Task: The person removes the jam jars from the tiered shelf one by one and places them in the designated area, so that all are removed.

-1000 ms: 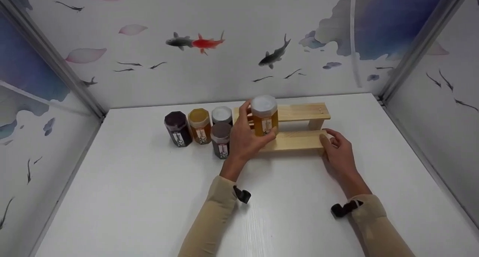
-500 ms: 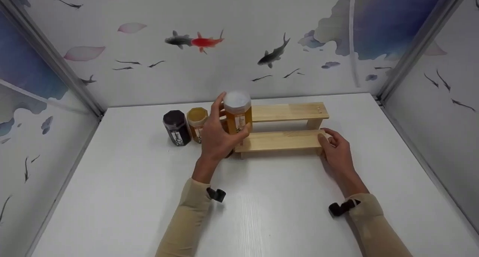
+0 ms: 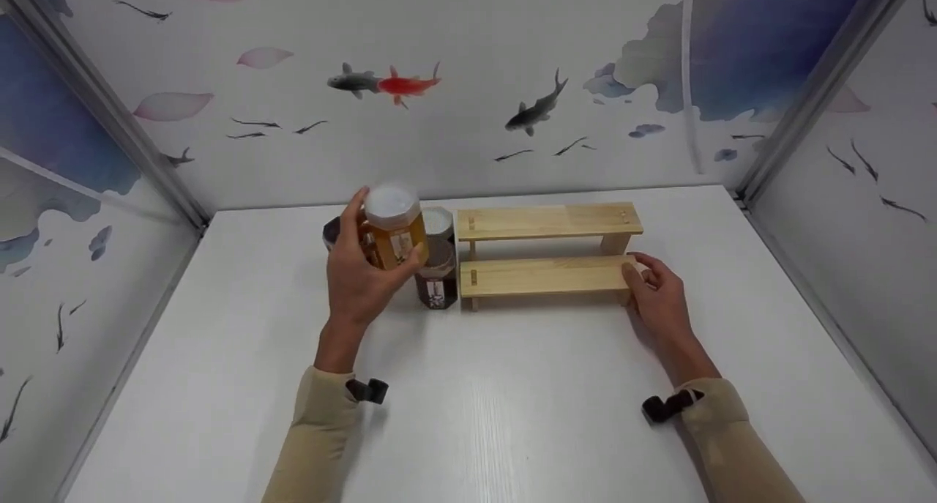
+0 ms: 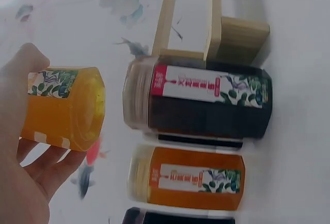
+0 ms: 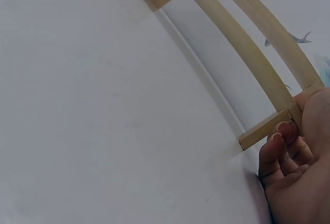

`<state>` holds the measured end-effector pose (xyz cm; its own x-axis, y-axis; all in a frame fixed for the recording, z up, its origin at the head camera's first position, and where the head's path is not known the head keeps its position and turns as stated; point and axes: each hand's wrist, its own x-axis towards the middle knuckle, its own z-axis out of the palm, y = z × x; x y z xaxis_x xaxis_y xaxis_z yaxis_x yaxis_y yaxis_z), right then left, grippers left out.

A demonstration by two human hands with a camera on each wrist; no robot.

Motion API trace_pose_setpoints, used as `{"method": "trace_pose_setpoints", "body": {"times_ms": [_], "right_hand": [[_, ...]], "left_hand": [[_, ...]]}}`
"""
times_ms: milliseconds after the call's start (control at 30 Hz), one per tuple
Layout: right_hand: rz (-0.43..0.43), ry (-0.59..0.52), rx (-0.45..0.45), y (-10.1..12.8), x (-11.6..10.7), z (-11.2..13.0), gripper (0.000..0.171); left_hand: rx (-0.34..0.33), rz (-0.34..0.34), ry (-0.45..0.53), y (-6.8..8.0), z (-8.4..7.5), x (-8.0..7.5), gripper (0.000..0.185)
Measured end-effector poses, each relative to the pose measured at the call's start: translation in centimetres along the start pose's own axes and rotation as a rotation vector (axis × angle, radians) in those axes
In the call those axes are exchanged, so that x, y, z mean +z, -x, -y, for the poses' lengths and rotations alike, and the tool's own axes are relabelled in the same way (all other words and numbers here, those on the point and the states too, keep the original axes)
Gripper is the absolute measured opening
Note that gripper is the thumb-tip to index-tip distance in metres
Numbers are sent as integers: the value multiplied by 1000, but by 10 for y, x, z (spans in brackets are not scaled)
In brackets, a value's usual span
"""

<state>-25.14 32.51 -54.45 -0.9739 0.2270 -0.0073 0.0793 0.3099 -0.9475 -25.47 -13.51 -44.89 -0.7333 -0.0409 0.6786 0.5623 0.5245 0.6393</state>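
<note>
Amber hexagonal white-lidded jar (image 3: pixel 394 228) is clamped in left hand (image 3: pixel 360 277), airborne above the table jar cluster (image 3: pixel 436 269); right hand (image 3: pixel 656 298) braces two-tier wooden shelf (image 3: pixel 547 274), fingers curled on its end; lower plumb, avoid neighbouring lids.

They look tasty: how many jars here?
5: amber jar in the left hand; brown jar and grey-lidded jar by the shelf; second amber jar and dark jar behind that hand, partly hidden.
</note>
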Motion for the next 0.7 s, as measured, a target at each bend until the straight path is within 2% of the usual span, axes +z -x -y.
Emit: {"method": "trace_pose_setpoints", "body": {"times_ms": [167, 300, 433, 700], "right_hand": [[5, -4, 13, -1, 0, 0, 68], [-12, 8, -4, -1, 0, 0, 65], [-23, 20, -16, -2, 0, 0, 63], [-6, 9, 4, -1, 1, 0, 66]], "left_hand": [[-36, -11, -11, 5, 16, -18, 103], [-77, 4, -5, 10, 28, -23, 101], [-123, 59, 5, 13, 39, -21, 98], [-200, 217, -26, 22, 62, -19, 97]]}}
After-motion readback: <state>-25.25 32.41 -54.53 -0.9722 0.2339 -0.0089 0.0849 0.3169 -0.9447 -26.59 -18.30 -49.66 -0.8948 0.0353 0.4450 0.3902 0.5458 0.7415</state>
